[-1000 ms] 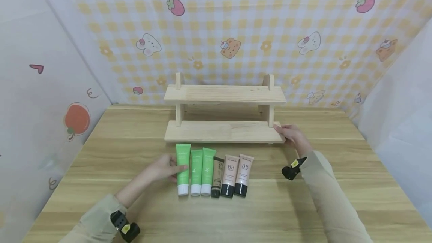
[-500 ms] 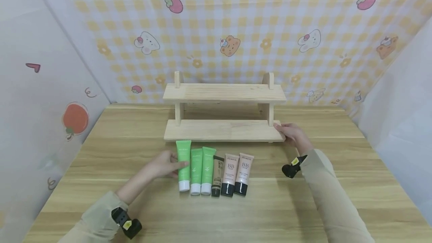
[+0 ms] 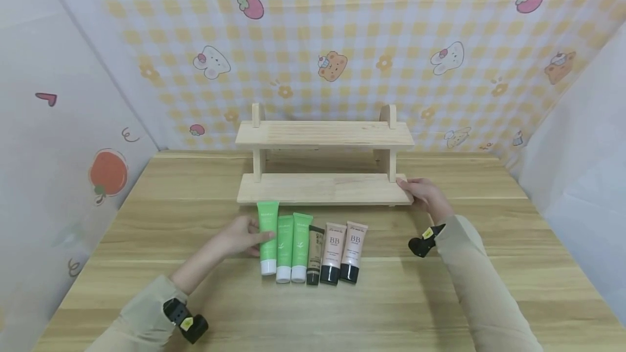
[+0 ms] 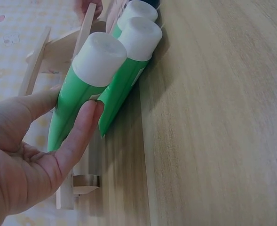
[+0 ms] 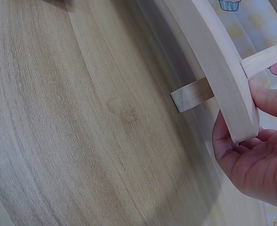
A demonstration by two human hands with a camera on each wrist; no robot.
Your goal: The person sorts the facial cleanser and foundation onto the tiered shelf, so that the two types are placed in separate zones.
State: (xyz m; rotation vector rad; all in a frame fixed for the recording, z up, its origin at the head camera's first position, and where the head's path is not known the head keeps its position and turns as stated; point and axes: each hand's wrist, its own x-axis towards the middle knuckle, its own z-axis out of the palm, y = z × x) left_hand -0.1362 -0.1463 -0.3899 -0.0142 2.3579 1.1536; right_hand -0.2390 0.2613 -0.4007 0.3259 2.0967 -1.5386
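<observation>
In the head view my left hand (image 3: 243,237) pinches the leftmost green tube (image 3: 268,238) between thumb and fingers. The left wrist view shows this held tube (image 4: 75,101) tilted, its white cap up and off the table. Two more green tubes with white caps, a second tube (image 3: 285,249) and a third tube (image 3: 301,246), lie just right of it. My right hand (image 3: 426,198) grips the right end of the lower board of a two-tier wooden shelf (image 3: 323,189); in the right wrist view the thumb is on top of the board (image 5: 227,94) and fingers curl beneath.
Right of the green tubes lie a small brown tube (image 3: 315,254) and two pink BB cream tubes with black caps, one tube (image 3: 333,251) beside the other (image 3: 354,251). All rest on the wooden table (image 3: 313,319). Behind the shelf hangs a checked cloth (image 3: 293,31).
The left hand has lifted the leftmost green tube and moved it slightly toward the shelf and to the right. The right hand keeps its hold on the shelf board.
</observation>
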